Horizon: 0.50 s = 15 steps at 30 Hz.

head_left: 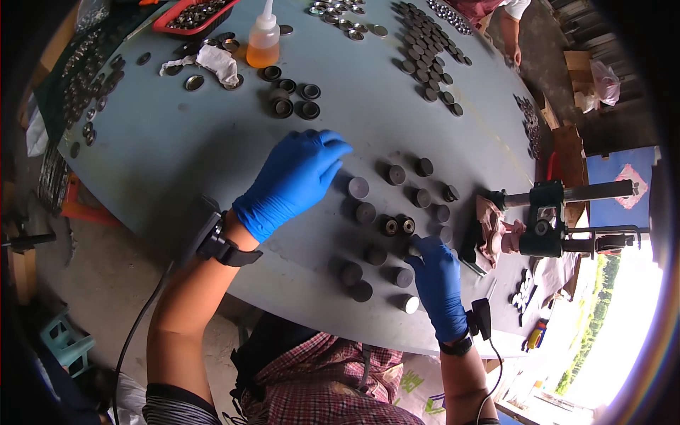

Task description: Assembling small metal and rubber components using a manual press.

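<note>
In the head view, two blue-gloved hands are seen over one grey table [191,152]. The left hand [294,173] is held with its fingers loosely extended and its thumb parted from them; nothing is seen held in it. The right hand [438,280] is lowered with its fingertips at one dark round piece [413,249], partly covered by them; whether it is gripped cannot be told. One strapped device is worn on each wrist.

Between and around the hands, twelve dark-topped discs [358,188] are counted, besides two ring-shaped pieces [389,226] with brass-coloured centres, set side by side, and one white-faced disc [409,304] near the table's edge. One green press [545,218] is placed to the right.

Farther back, one bottle [263,44] of orange liquid, one white cloth [218,65] and one red tray [195,18] of small parts are seen. One co-worker's hand [513,53] is visible beyond the far edge.
</note>
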Available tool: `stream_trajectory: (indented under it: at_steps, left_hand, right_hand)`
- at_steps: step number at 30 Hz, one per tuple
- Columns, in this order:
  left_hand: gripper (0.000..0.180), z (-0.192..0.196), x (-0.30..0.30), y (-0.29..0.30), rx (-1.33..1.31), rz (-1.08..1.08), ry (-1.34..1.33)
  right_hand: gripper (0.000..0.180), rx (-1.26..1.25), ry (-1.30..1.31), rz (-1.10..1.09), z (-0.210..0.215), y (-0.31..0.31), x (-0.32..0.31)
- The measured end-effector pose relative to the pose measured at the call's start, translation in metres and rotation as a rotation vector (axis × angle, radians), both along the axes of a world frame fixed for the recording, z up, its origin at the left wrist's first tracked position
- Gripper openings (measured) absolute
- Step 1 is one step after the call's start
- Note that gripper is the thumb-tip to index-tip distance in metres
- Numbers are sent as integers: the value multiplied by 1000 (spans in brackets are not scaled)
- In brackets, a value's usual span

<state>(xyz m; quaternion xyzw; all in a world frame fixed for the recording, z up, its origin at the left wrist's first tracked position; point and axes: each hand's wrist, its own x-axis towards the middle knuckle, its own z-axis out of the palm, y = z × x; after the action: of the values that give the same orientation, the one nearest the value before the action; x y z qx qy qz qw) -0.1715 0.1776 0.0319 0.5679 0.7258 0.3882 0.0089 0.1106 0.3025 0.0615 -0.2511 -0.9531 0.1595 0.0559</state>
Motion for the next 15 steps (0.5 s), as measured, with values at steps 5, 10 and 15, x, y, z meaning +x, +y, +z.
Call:
stream_trajectory:
  at_steps: [5,10,15]
  left_hand:
    - [31,-8,-25,12,82,358,168]
    - [31,-29,-41,25,-156,447,405]
    - [19,-14,-25,15,-169,411,340]
  right_hand:
    - [36,68,-43,-32,-7,3,-1]
    - [40,137,93,-17,-17,16,7]
    - [46,-133,226,-151,23,-18,11]
